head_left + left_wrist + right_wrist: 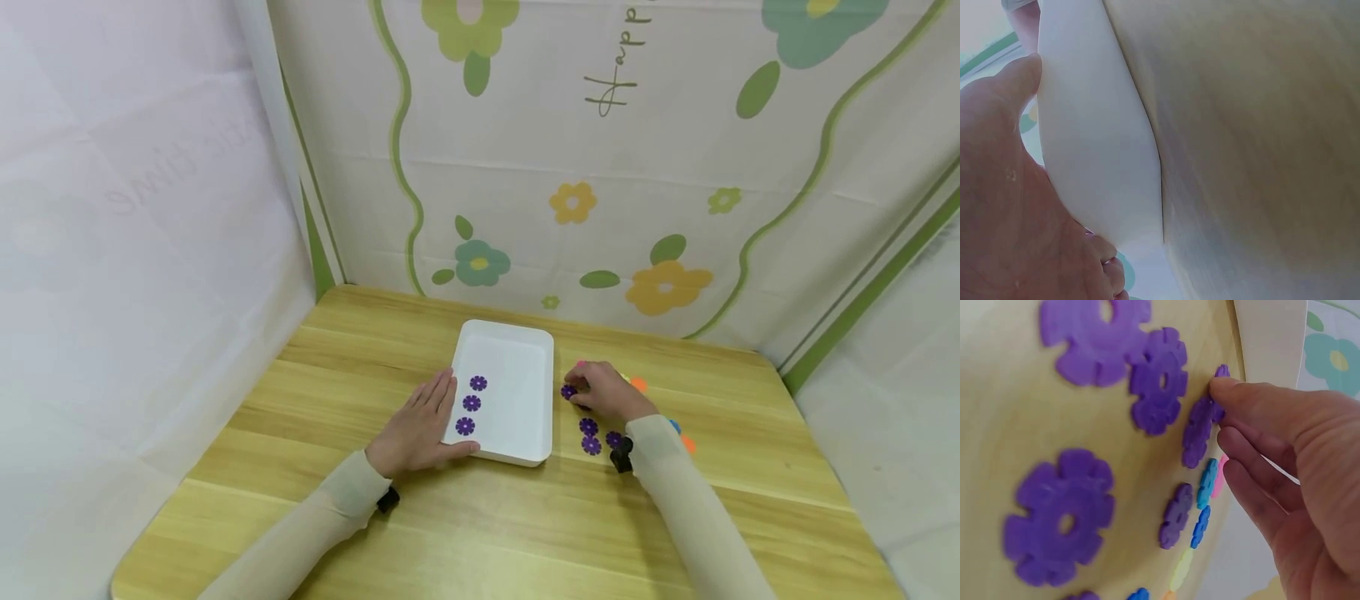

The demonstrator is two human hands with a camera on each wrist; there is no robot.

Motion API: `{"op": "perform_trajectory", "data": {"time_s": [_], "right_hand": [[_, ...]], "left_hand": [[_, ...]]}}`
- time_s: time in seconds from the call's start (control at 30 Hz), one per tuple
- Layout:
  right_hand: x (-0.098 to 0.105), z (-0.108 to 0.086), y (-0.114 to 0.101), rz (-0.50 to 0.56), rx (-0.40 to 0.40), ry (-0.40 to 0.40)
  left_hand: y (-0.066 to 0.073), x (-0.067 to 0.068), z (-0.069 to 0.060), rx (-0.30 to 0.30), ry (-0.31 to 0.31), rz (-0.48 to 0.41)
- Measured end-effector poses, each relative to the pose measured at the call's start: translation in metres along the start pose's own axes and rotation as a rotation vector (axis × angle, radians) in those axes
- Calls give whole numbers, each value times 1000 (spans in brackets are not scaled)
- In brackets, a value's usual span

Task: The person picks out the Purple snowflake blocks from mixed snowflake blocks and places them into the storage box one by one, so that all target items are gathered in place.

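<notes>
A shallow white tray (517,392) lies on the table, with three purple snowflake discs (472,403) in a row along its left side. My left hand (420,427) rests against the tray's left wall, fingers extended, with the thumb at the near edge. The left wrist view shows that hand (1029,187) touching the tray's outer wall (1097,137). To the right of the tray, my right hand (609,392) pinches a purple snowflake disc (1221,372) between thumb and fingertips, close to the tabletop. Other purple discs (1063,519) lie flat beside and below this hand.
Loose orange discs (638,384), a blue disc (675,426) and a pink disc (582,363) lie around the right hand and forearm, partly hidden. The wooden table (480,533) ends at a floral curtain (525,167) behind the tray.
</notes>
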State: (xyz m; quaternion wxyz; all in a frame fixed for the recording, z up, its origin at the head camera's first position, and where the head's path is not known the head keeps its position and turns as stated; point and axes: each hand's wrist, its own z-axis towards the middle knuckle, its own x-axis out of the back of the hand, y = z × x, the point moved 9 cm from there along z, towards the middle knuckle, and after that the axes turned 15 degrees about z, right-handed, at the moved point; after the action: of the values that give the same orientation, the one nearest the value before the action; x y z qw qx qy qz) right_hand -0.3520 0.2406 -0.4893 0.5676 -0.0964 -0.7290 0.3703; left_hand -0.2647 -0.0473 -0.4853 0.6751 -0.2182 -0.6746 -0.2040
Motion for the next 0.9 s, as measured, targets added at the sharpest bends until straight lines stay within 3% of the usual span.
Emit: {"op": "perform_trajectory", "data": {"time_s": [0.17, 0.37, 0.57, 0.9], "right_hand": [[3, 7, 0, 39, -7, -75], [5, 15, 6, 84, -74, -148], [2, 19, 12, 115, -157, -185], [5, 27, 5, 134, -172, -174]], "left_hand": [[0, 2, 0, -6, 16, 0], [1, 2, 0, -6, 11, 5], [1, 2, 1, -2, -17, 2], [-1, -2, 0, 5, -26, -5]]}}
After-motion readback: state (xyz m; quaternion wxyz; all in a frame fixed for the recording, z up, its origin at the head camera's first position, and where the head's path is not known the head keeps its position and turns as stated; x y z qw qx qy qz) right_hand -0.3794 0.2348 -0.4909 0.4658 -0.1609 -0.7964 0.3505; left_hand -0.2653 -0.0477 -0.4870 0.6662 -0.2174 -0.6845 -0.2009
